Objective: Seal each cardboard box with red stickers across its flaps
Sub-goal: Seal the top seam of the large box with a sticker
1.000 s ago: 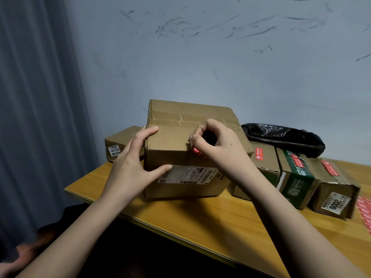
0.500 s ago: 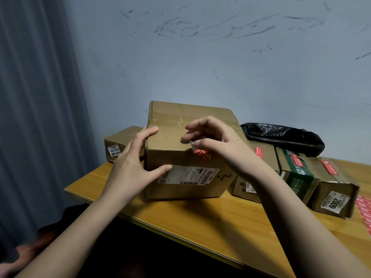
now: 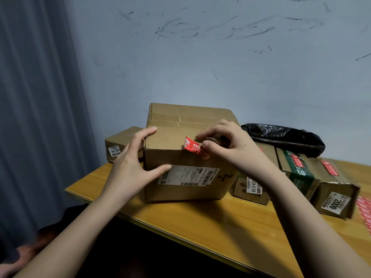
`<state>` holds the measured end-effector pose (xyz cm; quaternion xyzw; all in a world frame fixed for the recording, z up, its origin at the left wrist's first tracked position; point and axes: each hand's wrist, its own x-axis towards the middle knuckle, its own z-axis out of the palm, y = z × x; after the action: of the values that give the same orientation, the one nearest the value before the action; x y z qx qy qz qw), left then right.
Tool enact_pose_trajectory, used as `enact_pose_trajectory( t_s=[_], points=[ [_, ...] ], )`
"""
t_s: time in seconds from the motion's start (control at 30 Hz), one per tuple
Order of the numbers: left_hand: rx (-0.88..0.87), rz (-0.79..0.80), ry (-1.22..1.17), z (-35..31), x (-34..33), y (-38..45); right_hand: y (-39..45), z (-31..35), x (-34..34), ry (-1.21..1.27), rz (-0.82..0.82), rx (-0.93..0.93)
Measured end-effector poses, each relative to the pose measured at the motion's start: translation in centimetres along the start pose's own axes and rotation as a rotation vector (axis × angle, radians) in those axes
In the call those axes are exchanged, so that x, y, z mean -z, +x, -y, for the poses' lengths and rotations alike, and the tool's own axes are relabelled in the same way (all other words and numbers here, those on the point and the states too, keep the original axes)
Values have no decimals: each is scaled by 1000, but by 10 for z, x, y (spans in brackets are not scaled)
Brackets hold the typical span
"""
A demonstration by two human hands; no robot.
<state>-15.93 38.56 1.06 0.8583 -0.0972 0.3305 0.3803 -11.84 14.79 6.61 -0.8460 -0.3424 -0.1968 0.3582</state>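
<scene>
Sticker (image 3: 194, 147) on box (image 3: 180, 177) front edge

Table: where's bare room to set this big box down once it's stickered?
Bare table runs along the near edge, in front of the big box. The right rear is crowded: small boxes, black bag, sticker sheet.

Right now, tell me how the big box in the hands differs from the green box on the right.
The big box is plain brown; the green box has green printing. The big box is larger and held by the left hand; the green box sits untouched. The big box's red sticker has a lifted end, while the green box's lies flat. Both rest on the table.
</scene>
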Motion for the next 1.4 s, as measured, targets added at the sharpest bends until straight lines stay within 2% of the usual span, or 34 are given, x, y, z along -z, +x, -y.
enact_pose_trajectory(
  t_s=[0.3, 0.7, 1.13, 1.4],
  points=[
    [-12, -6, 14, 2, -1, 1, -1, 3, -6, -10, -33, 95],
    [0, 3, 0, 3, 3, 1, 7, 7, -2, 13, 84, 140],
    [20, 2, -7, 1, 3, 3, 4, 0, -6, -3, -16, 204],
    [17, 10, -18, 3, 2, 5, 4, -1, -6, 6, -12, 257]
  ],
)
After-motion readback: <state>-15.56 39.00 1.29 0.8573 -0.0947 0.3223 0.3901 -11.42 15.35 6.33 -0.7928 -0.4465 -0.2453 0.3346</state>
